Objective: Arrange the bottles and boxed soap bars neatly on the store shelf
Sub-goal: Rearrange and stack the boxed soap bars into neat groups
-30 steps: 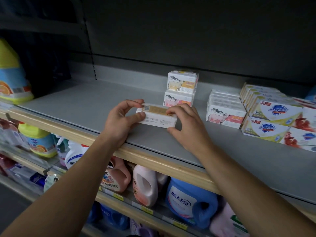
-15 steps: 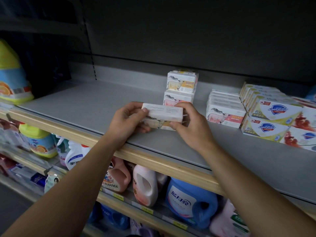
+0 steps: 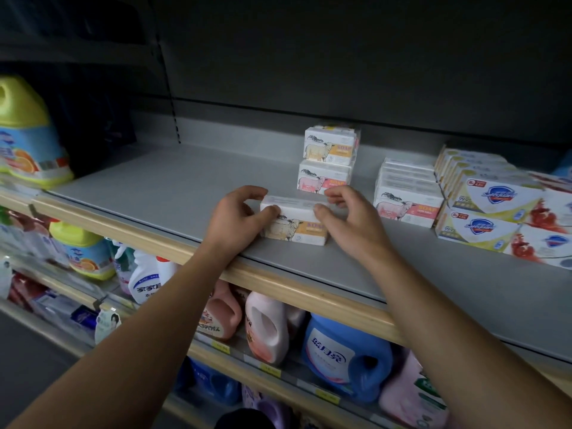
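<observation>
The grey store shelf (image 3: 154, 187) with its pale wooden front edge runs across the middle of the frame, from centre left down to lower right. Below it, in the lower half of the frame, a lower shelf holds a blue detergent jug (image 3: 346, 357), a pink bottle (image 3: 269, 326) and a white spray bottle (image 3: 145, 280). At the far left a large yellow-capped jug (image 3: 28, 134) stands at shelf level. On the right of the shelf lie stacked shield-logo soap boxes (image 3: 495, 199), and just left of them a row of pink sheep soap boxes (image 3: 405, 202). At upper centre two sheep soap boxes (image 3: 328, 162) are stacked one on the other. In front of that stack, at the frame's centre, a boxed soap bar (image 3: 297, 224) with a yellow sheep label stands on its long edge on the shelf. The left hand (image 3: 238, 218) grips its left end, fingers curled over the top and thumb on the front. The right hand (image 3: 349, 218) holds the right end in the same manner.
</observation>
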`<state>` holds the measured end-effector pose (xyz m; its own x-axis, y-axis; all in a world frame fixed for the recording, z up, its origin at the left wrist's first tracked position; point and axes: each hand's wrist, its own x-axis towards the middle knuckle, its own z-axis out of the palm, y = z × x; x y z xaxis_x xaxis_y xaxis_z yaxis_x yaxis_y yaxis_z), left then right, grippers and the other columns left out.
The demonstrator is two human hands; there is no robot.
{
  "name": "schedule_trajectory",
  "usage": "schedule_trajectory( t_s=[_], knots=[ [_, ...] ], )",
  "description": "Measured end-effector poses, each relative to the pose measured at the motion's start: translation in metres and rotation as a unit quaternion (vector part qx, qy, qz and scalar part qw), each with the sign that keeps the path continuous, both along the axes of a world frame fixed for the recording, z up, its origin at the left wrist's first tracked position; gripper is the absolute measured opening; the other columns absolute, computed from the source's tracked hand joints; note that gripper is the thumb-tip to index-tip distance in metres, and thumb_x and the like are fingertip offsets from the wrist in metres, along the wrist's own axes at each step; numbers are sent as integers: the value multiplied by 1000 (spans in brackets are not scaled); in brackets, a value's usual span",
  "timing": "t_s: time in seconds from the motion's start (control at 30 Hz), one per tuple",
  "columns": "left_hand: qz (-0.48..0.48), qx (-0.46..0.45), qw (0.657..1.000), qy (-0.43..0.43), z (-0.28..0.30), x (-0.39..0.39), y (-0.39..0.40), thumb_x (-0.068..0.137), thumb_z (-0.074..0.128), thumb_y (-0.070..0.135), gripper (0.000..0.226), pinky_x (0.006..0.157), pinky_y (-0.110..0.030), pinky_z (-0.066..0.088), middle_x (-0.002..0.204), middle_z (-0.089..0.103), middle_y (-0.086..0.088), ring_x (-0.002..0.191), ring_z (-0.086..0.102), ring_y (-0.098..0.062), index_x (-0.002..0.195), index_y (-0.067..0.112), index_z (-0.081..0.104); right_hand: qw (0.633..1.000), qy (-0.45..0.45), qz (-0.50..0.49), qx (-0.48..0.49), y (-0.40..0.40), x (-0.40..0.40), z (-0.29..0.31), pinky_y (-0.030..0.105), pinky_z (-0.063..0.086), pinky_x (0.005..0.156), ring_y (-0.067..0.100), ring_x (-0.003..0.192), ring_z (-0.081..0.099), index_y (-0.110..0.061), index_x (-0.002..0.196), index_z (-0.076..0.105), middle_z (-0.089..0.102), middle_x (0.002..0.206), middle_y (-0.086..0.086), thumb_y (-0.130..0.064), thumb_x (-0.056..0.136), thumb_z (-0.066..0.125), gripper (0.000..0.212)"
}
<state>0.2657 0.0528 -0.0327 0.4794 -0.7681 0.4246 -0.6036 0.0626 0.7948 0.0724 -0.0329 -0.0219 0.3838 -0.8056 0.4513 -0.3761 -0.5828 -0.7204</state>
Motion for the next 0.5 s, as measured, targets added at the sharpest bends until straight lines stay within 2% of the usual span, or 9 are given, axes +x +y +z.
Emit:
schedule_trajectory(
  t_s=[0.07, 0.17, 0.23, 0.3, 0.4, 0.5],
  knots=[
    [-4, -1, 999, -44, 2, -4, 0, 78, 75, 34, 40, 83, -30, 51, 112, 63, 9, 92, 60, -13, 117, 28, 65, 998, 13, -31, -50, -5, -8, 12, 30, 42, 98, 16, 115, 54, -17, 119, 61, 61, 121, -1, -33, 89, 66, 34],
    [-28, -8, 984, -176, 4, -13, -2, 74, 75, 35, 47, 96, -25, 39, 122, 63, 1, 111, 54, -19, 118, 19, 66, 982, 70, -93, -149, -15, -33, 32, 32, 39, 94, 25, 116, 51, -15, 120, 61, 60, 121, 5, -37, 89, 63, 38],
    [-43, -7, 965, -258, 6, -23, -7, 72, 72, 36, 51, 97, -25, 34, 120, 65, -7, 112, 55, -28, 116, 11, 68, 957, 90, -160, -227, -24, -58, 43, 37, 39, 92, 33, 111, 52, -12, 118, 63, 62, 116, 11, -39, 87, 59, 42],
    [-46, 10, 948, -313, 6, -33, -15, 72, 67, 40, 56, 100, -33, 38, 118, 67, -10, 110, 57, -34, 118, 8, 68, 930, 111, -226, -269, -33, -85, 51, 42, 40, 93, 38, 109, 53, -10, 117, 65, 63, 114, 14, -41, 85, 53, 47],
    [-32, 68, 934, -349, 8, -45, -26, 79, 65, 48, 61, 97, -45, 42, 124, 64, -9, 112, 53, -37, 128, 13, 62, 896, 212, -298, -253, -54, -120, 53, 46, 36, 103, 38, 117, 51, -10, 126, 61, 61, 124, 17, -46, 89, 47, 54],
    [-38, 79, 935, -343, 10, -51, -34, 81, 72, 45, 58, 94, -47, 43, 123, 61, -8, 112, 50, -36, 131, 17, 59, 867, 301, -344, -199, -69, -142, 48, 51, 28, 111, 40, 124, 47, -10, 133, 54, 56, 131, 18, -50, 94, 44, 56]
  ],
)
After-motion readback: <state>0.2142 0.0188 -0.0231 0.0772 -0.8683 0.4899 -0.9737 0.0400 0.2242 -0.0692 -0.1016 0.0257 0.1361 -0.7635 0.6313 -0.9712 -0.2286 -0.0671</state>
